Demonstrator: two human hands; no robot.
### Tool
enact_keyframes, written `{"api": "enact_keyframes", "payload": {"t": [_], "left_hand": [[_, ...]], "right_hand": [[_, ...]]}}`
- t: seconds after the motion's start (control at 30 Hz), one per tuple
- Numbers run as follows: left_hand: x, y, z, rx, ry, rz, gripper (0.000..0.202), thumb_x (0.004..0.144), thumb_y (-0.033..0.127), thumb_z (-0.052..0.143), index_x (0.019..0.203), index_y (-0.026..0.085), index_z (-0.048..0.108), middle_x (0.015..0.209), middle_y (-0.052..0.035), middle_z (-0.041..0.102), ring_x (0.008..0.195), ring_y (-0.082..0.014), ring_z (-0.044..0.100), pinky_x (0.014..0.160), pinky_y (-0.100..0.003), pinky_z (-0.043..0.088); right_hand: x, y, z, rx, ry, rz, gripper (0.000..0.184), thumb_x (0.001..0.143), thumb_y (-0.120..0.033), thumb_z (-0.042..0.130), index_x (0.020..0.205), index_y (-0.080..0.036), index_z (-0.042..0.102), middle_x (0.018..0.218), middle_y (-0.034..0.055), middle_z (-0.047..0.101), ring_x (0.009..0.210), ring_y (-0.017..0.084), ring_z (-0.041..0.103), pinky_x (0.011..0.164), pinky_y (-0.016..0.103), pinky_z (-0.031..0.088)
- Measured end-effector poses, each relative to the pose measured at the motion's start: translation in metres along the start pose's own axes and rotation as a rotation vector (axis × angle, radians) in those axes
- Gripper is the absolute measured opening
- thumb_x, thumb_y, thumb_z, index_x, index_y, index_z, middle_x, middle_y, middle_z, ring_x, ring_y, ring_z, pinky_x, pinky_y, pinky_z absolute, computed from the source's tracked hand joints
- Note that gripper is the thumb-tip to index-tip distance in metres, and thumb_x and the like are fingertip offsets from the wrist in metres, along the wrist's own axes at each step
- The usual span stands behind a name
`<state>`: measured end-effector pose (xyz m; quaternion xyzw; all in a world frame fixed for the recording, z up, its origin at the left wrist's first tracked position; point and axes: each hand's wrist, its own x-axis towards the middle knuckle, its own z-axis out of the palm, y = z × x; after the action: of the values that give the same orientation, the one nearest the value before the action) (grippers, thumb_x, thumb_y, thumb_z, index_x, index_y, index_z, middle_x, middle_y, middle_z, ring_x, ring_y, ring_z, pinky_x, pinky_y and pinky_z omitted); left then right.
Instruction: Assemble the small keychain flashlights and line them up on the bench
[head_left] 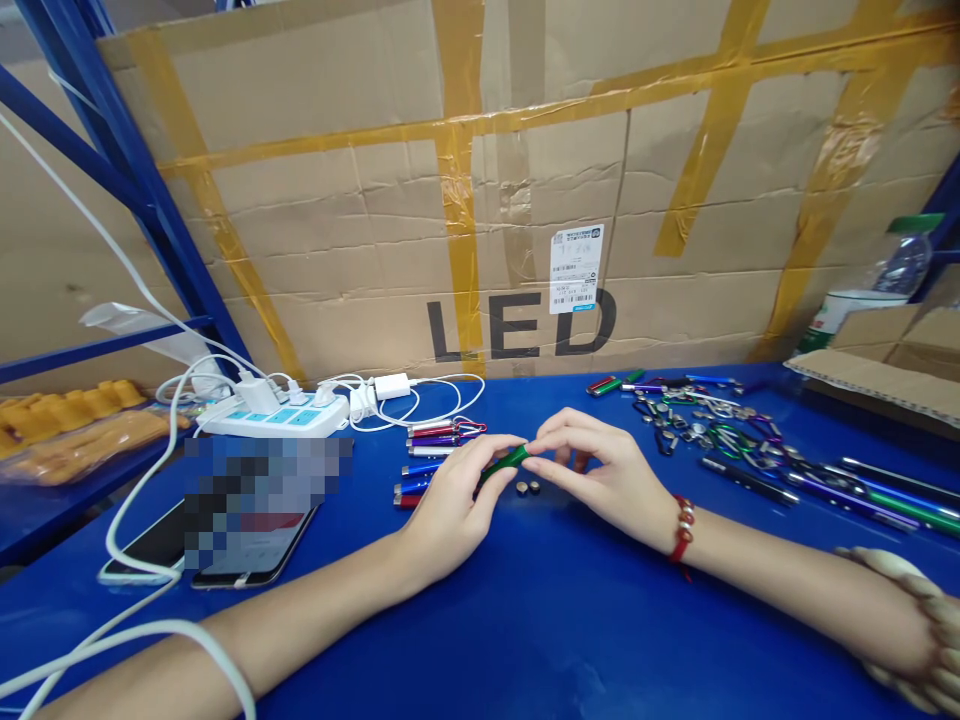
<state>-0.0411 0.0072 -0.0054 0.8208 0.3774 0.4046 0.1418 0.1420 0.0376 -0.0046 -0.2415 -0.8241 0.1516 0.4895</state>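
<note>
My left hand is closed around a slim green metal tube, which looks like the body of a mini flashlight. At the tube's right end, the thumb and index fingertips of my right hand pinch it; whether a small part sits between them is hidden. Just below the tube, two small round button cells lie on the blue table. Beyond my left hand is a row of mini flashlights in red, blue, purple and silver, partly covered by that hand.
Carabiner clips and small metal caps are heaped at right, beside several coloured tubes. An open carton and a bottle stand behind. Left are two phones, a power strip and loose white cables. A large cardboard box walls the back.
</note>
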Motion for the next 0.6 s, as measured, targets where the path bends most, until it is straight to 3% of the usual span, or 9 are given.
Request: {"api": "enact_keyframes", "payload": {"t": [0.3,0.6], "left_hand": [[-0.0007,0.0009,-0.0006,0.017,-0.017,0.014,0.020,0.089,0.014,0.043,0.105,0.020,0.052,0.104,-0.0051,0.061,0.096,-0.0179,0.056,0.087,-0.031,0.043],[0.0001,0.0031,0.0002,-0.104,0.088,-0.010,0.018,0.087,0.007,0.039,0.099,0.020,0.044,0.093,-0.0030,0.058,0.089,-0.0147,0.056,0.079,-0.027,0.046]], "right_hand": [[0.0012,-0.0009,0.0004,-0.033,-0.045,-0.027,0.013,0.079,-0.030,0.062,0.077,-0.018,0.059,0.082,0.0023,0.057,0.052,0.005,0.052,0.044,0.018,0.042],[-0.0057,-0.0006,0.0025,-0.131,0.006,-0.175,0.017,0.079,-0.023,0.062,0.092,-0.021,0.051,0.081,-0.0027,0.058,0.047,0.002,0.050,0.045,0.014,0.042]]}}
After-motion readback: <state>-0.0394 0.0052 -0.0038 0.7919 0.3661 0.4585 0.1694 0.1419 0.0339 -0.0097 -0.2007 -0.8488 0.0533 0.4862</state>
